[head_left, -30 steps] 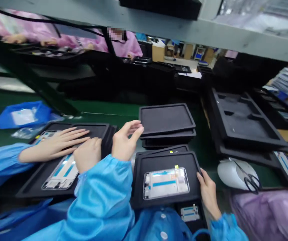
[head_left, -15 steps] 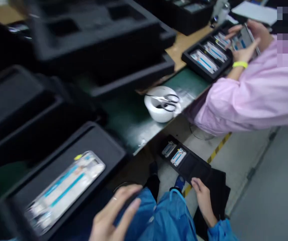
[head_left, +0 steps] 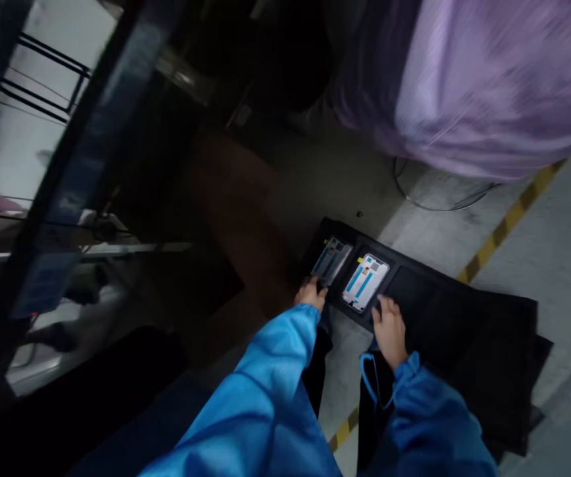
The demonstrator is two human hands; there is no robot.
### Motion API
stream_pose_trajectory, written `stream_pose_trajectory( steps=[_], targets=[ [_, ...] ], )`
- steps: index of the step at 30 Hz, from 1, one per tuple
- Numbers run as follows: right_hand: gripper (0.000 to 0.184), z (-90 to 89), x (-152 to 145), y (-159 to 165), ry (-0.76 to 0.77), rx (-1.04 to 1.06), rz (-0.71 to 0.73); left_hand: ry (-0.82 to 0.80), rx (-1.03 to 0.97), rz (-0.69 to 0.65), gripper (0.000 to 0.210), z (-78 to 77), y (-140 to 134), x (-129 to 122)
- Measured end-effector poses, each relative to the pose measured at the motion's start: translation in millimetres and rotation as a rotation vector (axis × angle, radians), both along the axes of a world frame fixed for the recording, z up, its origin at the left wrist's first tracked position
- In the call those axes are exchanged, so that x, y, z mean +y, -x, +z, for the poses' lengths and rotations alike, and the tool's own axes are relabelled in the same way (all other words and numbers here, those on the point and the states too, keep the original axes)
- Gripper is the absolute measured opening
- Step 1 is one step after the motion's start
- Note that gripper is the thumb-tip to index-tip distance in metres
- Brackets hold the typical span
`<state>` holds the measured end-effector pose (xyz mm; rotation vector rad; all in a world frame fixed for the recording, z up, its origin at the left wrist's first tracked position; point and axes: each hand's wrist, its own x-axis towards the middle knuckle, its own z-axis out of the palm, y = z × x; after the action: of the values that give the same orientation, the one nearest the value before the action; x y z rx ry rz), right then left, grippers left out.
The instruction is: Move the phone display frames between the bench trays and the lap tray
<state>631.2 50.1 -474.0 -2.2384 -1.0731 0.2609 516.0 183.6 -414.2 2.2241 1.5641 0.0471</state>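
A black foam tray (head_left: 417, 291) lies on the floor below the workbench, on top of other black trays. Two phone frames with blue strips sit in its left pockets: one (head_left: 331, 260) at the far left, another (head_left: 365, 281) beside it. My left hand (head_left: 309, 293) grips the tray's near left corner next to the first frame. My right hand (head_left: 389, 330) rests on the tray's near edge just below the second frame. Both sleeves are blue.
A person in a pink-purple coat (head_left: 464, 79) stands close at the upper right. A yellow-black floor stripe (head_left: 504, 225) runs diagonally past the trays. The dark underside of the bench and its frame (head_left: 67, 172) fill the left. A cable loops on the floor.
My view has swung from the benchtop down to the floor. My left hand has come off the bench and joined the right hand at the floor tray.
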Motion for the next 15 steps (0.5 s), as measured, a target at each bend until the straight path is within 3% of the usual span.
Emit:
stream_pose_trajectory(
  steps=[3, 6, 12, 15],
  targets=[
    [0.035, -2.0, 53.2, -17.6, 0.012, -0.119, 0.036, -0.068, 0.057, -0.020, 0.041, -27.6, -20.5, 33.6],
    [0.040, -2.4, 82.8, -26.9, 0.064, -0.213, -0.029, -0.139, 0.089, -0.029, 0.059, -41.0, -30.9, 46.5],
    [0.023, 17.3, 102.2, -35.7, 0.206, -0.271, -0.193, -0.189, 0.072, 0.024, 0.071, -43.4, -33.5, 62.1],
    [0.019, 32.6, 104.9, -41.2, 0.229, -0.234, -0.221, -0.176, 0.025, 0.035, 0.057, -37.3, -31.2, 71.6]
  ],
)
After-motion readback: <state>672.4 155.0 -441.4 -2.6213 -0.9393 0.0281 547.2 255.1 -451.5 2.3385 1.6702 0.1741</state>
